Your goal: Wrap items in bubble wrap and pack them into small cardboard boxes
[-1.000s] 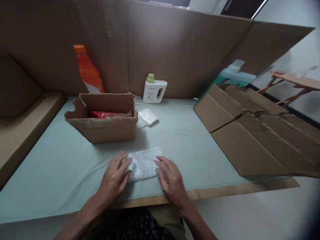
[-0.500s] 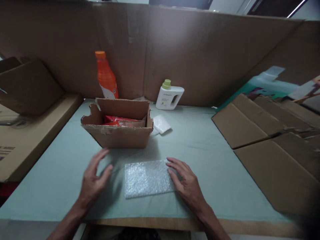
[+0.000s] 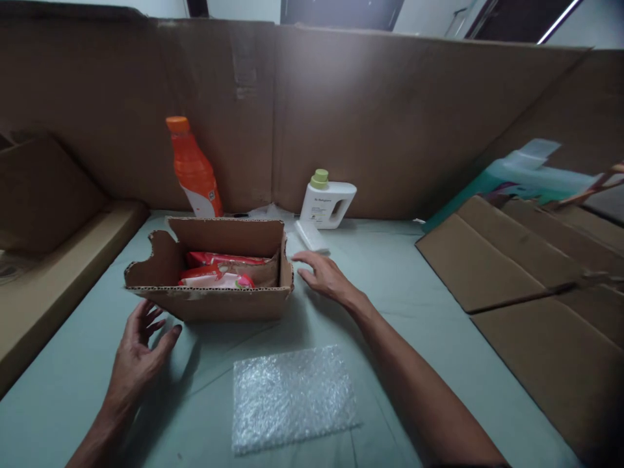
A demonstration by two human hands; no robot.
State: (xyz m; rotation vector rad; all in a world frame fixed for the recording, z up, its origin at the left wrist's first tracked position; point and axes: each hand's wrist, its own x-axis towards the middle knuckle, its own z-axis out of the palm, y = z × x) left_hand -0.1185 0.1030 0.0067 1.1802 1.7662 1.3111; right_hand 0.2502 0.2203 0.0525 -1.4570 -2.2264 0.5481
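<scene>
I've let go of the bubble wrap [image 3: 292,398] at lower centre; my open hands, left hand [image 3: 139,344] and right hand [image 3: 324,276], now flank the cardboard box [image 3: 212,286].

Left hand [image 3: 141,338]: was flat on the near-left edge of the bubble wrap [image 3: 292,396]; now off it, fingers spread, just below the front left corner of the box [image 3: 209,273].
Right hand [image 3: 324,276]: was resting on the wrap's right edge; now lifted away and stretched forward, open, just right of the box.
Bubble wrap: formerly under both hands; now lies flat and untouched on the table.
</scene>
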